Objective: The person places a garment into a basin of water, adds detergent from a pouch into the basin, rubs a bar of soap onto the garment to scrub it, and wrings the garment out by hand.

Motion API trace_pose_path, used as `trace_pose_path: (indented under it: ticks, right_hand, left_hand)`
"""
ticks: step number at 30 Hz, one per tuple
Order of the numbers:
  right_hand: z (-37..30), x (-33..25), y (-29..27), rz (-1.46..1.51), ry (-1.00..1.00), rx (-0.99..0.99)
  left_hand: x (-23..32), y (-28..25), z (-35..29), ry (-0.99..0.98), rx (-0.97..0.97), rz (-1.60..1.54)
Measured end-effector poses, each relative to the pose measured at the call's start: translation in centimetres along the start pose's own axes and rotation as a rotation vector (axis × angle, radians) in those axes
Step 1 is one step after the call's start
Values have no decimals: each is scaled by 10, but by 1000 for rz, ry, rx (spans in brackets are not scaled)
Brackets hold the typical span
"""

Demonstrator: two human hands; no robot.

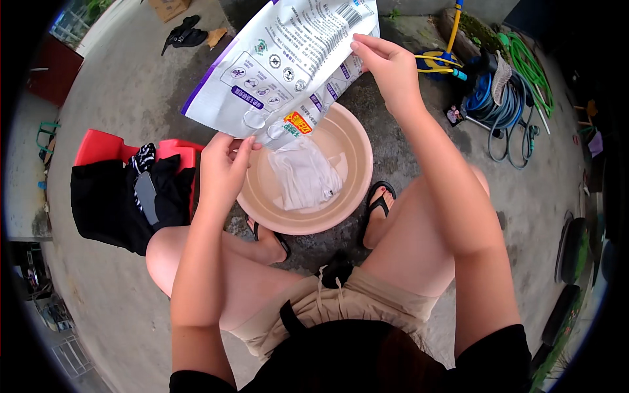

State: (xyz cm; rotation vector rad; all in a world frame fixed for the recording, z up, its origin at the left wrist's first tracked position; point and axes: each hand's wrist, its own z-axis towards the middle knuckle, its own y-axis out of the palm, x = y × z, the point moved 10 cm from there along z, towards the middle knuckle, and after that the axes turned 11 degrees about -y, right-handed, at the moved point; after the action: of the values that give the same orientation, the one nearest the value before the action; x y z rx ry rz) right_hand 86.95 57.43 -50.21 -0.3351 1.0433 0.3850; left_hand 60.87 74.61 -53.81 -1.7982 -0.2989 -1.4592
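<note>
Both my hands hold up a large silver and purple pouch (282, 65), its printed side facing me. My left hand (226, 160) pinches the lower left corner between thumb and fingers. At the upper right edge my right hand (390, 72) grips the pouch with thumb and fingertips. Below it, between my feet, stands a beige-pink plastic basin (360, 160), and the pouch covers part of its far rim. A white cloth garment (304, 173) lies in the basin, seemingly in shallow water.
To the left, dark clothes (105, 200) and a phone-like grey slab (145, 193) lie on a red plastic stool (98, 147). Coiled blue hoses (504, 98) and a green hose (534, 69) lie far right. Black sandals (185, 34) rest on the concrete floor (124, 92) near a cardboard box (169, 8).
</note>
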Motion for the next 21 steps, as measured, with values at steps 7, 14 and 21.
trace_pose_path:
  ticks: [7, 14, 21]
  right_hand:
    - [-4, 40, 21, 512, 232, 109]
    - [-5, 56, 29, 719, 429, 114]
    - [-1, 23, 19, 721, 286, 11]
  left_hand:
    - [-6, -4, 4, 55, -12, 108]
    - [-11, -9, 5, 6, 27, 127]
    - [-10, -11, -5, -123, 101, -10]
